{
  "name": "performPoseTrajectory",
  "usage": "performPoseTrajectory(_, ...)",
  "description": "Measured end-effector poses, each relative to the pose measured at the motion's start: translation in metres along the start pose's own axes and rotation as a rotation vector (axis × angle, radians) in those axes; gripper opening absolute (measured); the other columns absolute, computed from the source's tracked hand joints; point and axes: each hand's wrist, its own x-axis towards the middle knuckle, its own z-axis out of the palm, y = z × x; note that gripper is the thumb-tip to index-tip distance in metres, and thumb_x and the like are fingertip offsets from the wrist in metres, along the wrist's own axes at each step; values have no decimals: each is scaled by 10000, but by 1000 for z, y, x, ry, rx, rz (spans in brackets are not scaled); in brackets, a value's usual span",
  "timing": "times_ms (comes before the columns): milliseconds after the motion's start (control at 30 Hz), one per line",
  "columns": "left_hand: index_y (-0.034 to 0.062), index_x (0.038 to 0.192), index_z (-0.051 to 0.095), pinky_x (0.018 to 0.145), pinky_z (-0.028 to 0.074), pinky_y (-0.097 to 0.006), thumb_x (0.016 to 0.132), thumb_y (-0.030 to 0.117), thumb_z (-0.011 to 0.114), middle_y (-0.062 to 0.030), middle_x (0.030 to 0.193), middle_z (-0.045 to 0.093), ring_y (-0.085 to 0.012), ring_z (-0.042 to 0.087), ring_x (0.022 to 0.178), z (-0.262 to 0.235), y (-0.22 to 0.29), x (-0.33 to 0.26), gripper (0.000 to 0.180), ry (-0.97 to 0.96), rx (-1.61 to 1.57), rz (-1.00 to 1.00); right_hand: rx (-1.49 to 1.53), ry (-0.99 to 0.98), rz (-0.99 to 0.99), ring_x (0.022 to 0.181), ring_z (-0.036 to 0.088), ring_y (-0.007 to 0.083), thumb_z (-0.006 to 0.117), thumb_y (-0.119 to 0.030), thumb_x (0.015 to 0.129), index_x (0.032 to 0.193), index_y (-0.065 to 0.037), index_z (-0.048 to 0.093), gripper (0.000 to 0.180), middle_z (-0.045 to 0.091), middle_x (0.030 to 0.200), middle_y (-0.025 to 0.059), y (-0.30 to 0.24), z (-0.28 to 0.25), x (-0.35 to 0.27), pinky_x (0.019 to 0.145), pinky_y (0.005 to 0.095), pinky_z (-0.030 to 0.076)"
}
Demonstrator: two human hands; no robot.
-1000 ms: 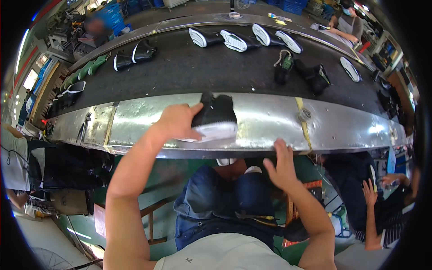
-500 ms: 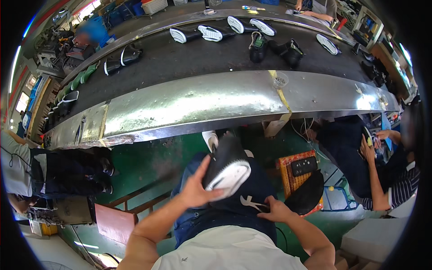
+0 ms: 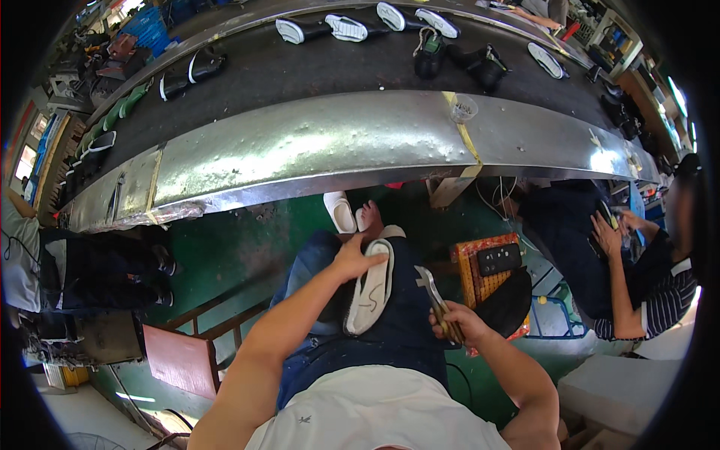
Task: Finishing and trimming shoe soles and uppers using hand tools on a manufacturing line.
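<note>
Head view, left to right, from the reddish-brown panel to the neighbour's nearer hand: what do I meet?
Reddish-brown panel, pale-soled shoe, metal hand tool, right hand, black half-round piece, blue frame, co-worker's hand.

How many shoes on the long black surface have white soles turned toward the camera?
5: four along the far side, the leftmost shoe, second shoe, third shoe and fourth shoe; the fifth shoe farther right. Crowded ends may hide more.

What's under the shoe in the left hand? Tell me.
Dark blue clothing shows around the shoe, held white side up by the left hand. The shoe covers what is directly beneath; whether it touches the clothing cannot be told.
</note>
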Motion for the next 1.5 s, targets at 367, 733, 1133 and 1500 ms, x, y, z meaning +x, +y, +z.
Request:
performPoseTrajectory(367,86,1506,385,1159,316,-384,995,223,628,-146,1451,464,-242,416,1368,-42,-19,-56,583,-93,-334,300,-1156,-41,-51,799,659,156,625,-190,985,1271,-22,577,335,699,979,92,-27,97,12,764,341,538)
performPoseTrajectory(733,76,1526,351,1245,139,-471,1015,239,587,-190,1623,276,-415,109,1557,-81,-19,-123,586,80,-214,359,-781,-284,46,824,652,124,584,-183,1012,1174,-27,632,230,709,942,66,-47,140,73,750,321,538)
performPoseTrajectory(1133,69,1510,407,1248,169,-423,996,187,632,-147,1610,343,-329,223,1545,-93,-33,-122,574,3,-276,344,-1501,33,-746,866,672,442,641,-185,965,1101,14,588,247,671,986,229,5,117,107,752,506,545)
performPoseTrajectory(1500,57,1479,465,1198,306,-375,943,142,692,-180,1562,420,-297,377,1477,-70,-30,-115,588,191,-342,262,-1248,-120,46,754,681,233,542,-189,1019,1141,18,571,242,671,875,141,-48,142,56,694,362,544)
